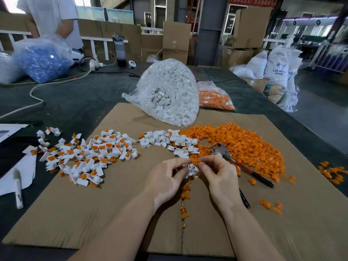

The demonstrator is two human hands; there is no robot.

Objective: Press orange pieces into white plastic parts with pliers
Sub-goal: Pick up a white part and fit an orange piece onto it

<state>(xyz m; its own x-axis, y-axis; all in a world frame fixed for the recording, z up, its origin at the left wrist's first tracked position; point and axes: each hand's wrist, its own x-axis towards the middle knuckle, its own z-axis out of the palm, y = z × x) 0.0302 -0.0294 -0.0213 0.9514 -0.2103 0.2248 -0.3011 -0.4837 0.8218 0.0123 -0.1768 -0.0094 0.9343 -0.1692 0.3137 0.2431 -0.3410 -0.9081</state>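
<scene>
Over the cardboard sheet (113, 213), my left hand (167, 178) holds a white plastic part (192, 170) in its curled fingers. My right hand (218, 174) pinches an orange piece (195, 161) at the top of that part. The pliers (239, 162), with red and black handles, lie on the cardboard just right of my right hand, their metal jaws on the edge of the orange pile (243, 144). A small heap of loose white parts (169, 141) lies beyond my hands. Assembled white-and-orange parts (88, 155) are spread to the left.
A clear bag of white parts (169, 95) and a bag of orange pieces (216, 97) stand behind the cardboard. A marker (18, 187) lies on papers at the left. Stray orange pieces (331, 174) dot the right edge. A person stands at the far left behind a blue-filled bag (41, 61).
</scene>
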